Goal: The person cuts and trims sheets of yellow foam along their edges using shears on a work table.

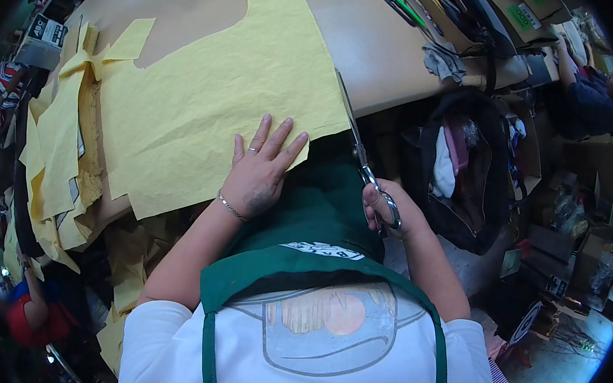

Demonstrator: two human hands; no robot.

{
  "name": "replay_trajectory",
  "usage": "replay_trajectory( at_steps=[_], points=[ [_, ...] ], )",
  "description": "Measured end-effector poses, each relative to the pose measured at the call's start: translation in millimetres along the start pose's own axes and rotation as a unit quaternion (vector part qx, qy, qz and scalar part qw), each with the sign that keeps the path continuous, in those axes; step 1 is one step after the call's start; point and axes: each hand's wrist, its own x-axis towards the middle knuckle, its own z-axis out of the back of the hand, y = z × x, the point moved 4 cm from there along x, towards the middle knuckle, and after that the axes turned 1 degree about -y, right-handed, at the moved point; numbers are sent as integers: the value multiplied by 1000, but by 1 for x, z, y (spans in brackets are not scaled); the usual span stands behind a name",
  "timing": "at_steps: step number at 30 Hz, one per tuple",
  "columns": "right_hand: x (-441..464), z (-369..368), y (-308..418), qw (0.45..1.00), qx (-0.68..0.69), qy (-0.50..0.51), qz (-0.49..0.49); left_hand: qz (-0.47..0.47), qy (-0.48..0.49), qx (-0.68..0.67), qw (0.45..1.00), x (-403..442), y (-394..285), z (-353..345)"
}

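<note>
A large sheet of yellow paper (205, 104) lies over the table's near edge, with a curved cut-out at its far left side. My left hand (261, 170) rests flat on its near edge, fingers spread, a ring and a bracelet on it. In my right hand (399, 207) is a pair of metal scissors (360, 152), my fingers in the handles. The blades point away from me along the sheet's right edge, around or just beside it; I cannot tell how far apart they are.
Crumpled yellow paper pieces (58, 150) hang at the table's left end. On the tan table (375, 46), pens (401, 8) and a grey cloth (443, 62) lie at the far right. An open black bag (464, 197) stands right of me. Other people (587, 98) are at both sides.
</note>
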Motion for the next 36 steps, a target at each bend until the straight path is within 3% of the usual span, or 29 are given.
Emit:
replay_trajectory(
  at_steps=[24,36],
  points=[
    [-8,0,3,995,-77,-63,-16,0,-3,-8,1000,-1,0,1],
    [-7,1,-1,996,-67,-44,-30,0,6,-17,1000,0,1,2]
  ],
)
